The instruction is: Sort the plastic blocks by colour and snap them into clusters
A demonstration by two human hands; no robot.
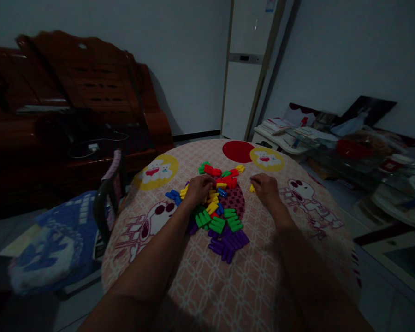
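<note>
A pile of small plastic toy building blocks, each with rounded finger-like prongs, lies on the round table. Curled over the pile's left side is my left hand, its fingers drawn together among the yellow blocks; what they grip is hidden. To the right, apart from the pile, my right hand pinches a yellow block just at the tablecloth. Red blocks sit at the far side, green blocks and purple blocks at the near side, and blue blocks at the left.
A patterned cloth covers the table. A chair with a blue cover stands close on the left, before a wooden sofa. On the right is a glass-topped side table with papers and other items. A tall white cabinet-like unit stands behind.
</note>
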